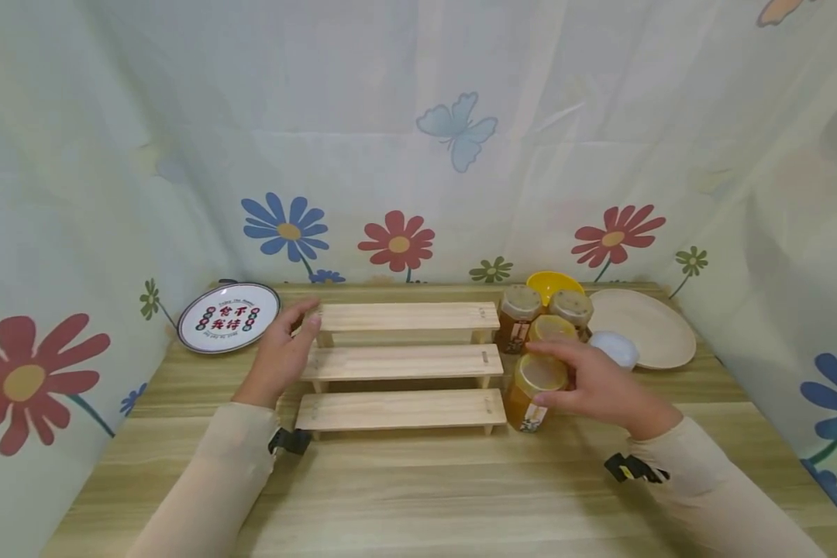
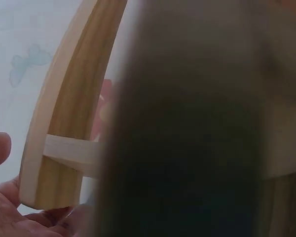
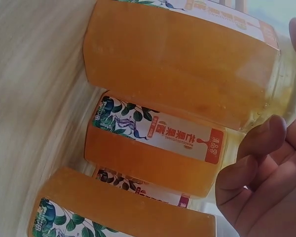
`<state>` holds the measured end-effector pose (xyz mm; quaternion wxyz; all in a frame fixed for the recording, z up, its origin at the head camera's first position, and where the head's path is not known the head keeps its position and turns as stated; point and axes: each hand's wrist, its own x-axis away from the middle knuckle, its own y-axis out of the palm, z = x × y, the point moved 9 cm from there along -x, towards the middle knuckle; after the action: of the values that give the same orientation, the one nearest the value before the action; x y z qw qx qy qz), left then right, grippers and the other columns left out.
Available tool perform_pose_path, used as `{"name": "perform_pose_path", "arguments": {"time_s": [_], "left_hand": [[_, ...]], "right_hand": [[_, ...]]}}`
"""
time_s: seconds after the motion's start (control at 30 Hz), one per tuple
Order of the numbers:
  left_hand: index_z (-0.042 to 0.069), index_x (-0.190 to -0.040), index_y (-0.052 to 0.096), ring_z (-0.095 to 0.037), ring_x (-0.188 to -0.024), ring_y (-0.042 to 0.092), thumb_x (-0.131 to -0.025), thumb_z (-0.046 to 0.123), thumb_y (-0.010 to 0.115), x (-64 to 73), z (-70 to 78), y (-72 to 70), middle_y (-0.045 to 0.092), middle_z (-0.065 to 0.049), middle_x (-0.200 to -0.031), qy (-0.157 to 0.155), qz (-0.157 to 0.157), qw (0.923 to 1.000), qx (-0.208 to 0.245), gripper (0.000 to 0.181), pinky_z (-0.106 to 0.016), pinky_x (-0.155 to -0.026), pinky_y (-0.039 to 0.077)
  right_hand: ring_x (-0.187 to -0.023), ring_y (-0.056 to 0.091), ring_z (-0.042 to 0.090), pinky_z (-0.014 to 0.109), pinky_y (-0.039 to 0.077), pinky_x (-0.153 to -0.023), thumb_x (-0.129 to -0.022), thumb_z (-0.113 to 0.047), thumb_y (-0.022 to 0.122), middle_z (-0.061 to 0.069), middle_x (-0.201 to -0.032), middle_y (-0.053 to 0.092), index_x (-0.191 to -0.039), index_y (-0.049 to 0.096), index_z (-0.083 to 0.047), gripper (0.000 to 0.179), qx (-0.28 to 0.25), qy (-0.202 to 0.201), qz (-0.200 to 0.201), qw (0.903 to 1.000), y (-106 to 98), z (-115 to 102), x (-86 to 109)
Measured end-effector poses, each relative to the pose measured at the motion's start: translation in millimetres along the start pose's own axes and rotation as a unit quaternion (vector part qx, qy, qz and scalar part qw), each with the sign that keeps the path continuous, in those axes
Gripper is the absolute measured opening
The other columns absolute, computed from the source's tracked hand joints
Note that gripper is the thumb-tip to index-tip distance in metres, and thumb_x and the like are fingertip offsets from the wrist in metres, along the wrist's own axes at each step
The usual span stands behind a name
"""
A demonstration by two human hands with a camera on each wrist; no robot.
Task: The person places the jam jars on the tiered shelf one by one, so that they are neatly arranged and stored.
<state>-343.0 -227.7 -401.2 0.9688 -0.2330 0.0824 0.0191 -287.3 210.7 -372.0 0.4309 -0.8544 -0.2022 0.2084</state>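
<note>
A three-step wooden rack (image 1: 401, 362) stands in the middle of the table. My left hand (image 1: 284, 349) holds the left end of its top step, thumb in front; in the left wrist view the fingers (image 2: 44, 219) lie round the step's end (image 2: 59, 182). To the right of the rack, my right hand (image 1: 596, 380) grips the nearest jar of orange preserve (image 1: 523, 403) by its lid, with thumb and fingers on either side. In the right wrist view that jar (image 3: 182, 59) stands beside several labelled jars, one of them a mango-coloured jar (image 3: 153, 143).
Behind the held jar stand a dark amber jar (image 1: 516, 318) and others. A yellow bowl (image 1: 554, 285), a white rounded object (image 1: 614, 349) and a beige plate (image 1: 663, 329) lie at the right. A white plate with red characters (image 1: 229, 339) is at the left. A patterned curtain (image 1: 363, 170) hangs behind.
</note>
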Motion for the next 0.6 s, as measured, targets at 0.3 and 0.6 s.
{"name": "perform_pose_path", "arguments": {"time_s": [0.3,0.6], "left_hand": [[0.014,-0.158,0.048,-0.029,-0.140,0.047,-0.114,0.039,0.046,-0.5,-11.5,2.8,0.046,-0.011,-0.161,-0.037,0.015,0.9973,0.061,0.051,-0.049,-0.119,0.036],[0.012,-0.157,0.047,-0.025,-0.140,0.046,-0.115,0.031,0.044,-1.7,-17.9,11.0,0.047,-0.013,-0.159,-0.066,0.027,0.9856,0.153,0.047,-0.043,-0.120,0.035]], "right_hand": [[-0.093,0.056,0.018,0.026,0.052,-0.072,-0.084,-0.032,0.091,0.016,-0.140,0.062,-0.149,0.057,-0.004,0.079,-0.031,0.016,-0.022,0.9992,2,1,-0.9],[-0.100,0.058,0.022,0.027,0.053,-0.075,-0.083,-0.028,0.092,0.019,-0.139,0.061,-0.153,0.052,-0.005,0.083,-0.038,0.031,-0.032,0.9983,6,3,0.4]]}}
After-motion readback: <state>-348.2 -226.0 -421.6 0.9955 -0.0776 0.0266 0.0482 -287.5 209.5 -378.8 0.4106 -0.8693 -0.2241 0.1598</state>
